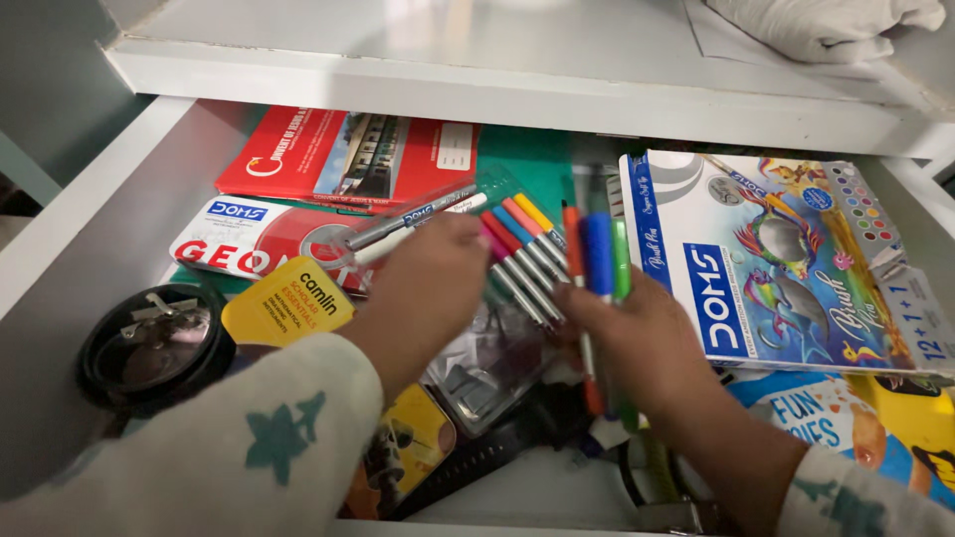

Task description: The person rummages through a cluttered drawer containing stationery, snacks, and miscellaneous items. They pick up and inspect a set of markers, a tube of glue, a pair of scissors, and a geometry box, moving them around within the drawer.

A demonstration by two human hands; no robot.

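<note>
Both my hands reach into an open white drawer (70, 249). My left hand (423, 288) grips a clear plastic pack of coloured markers (522, 249), its pink, red, blue, orange and yellow caps fanned toward the back; a loose grey marker (413, 217) sticks out to the left by my fingers. My right hand (637, 338) holds a bunch of loose pens upright: an orange one (574, 239), a blue one (598, 254) and a green one (622, 264). The two hands sit close together mid-drawer.
A brush pen box (786, 268) lies at right over a colourful book (856, 418). A red booklet (348, 154), a geometry box (249, 239) and a yellow tin (288, 298) lie at left, by a round black case (154, 343). A black strap (477, 452) lies in front.
</note>
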